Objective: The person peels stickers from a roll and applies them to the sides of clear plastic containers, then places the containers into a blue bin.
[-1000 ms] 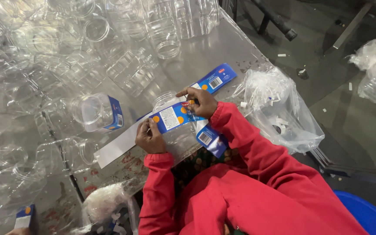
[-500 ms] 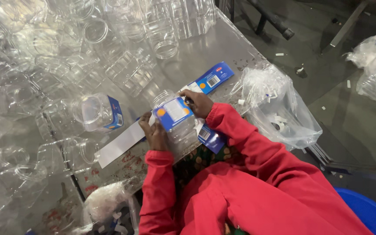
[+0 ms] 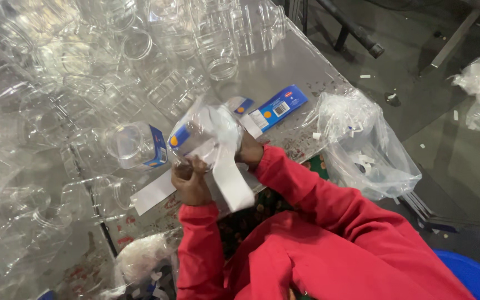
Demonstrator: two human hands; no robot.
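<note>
Nearest the camera, red fleece sleeves (image 3: 306,233) lead to both hands at the table (image 3: 284,66) edge. The left hand (image 3: 191,182) is curled around the lower end of a clear plastic jar (image 3: 204,136); the right hand (image 3: 249,151) grips the jar's far side. The jar is smooth, round-bodied and transparent, partly wrapped in a glossy blue label with an orange spot, and a white backing strip (image 3: 231,180) hangs off it toward the person. Half a second ago the label lay flatter between the hands; the jar is now raised and tilted, long axis running lower left to upper right. Beyond, a labelled jar (image 3: 134,145) lies on its side, a flat blue label (image 3: 276,108) rests on the grey metal table, and unlabelled clear jars (image 3: 84,66) crowd the far side.
</note>
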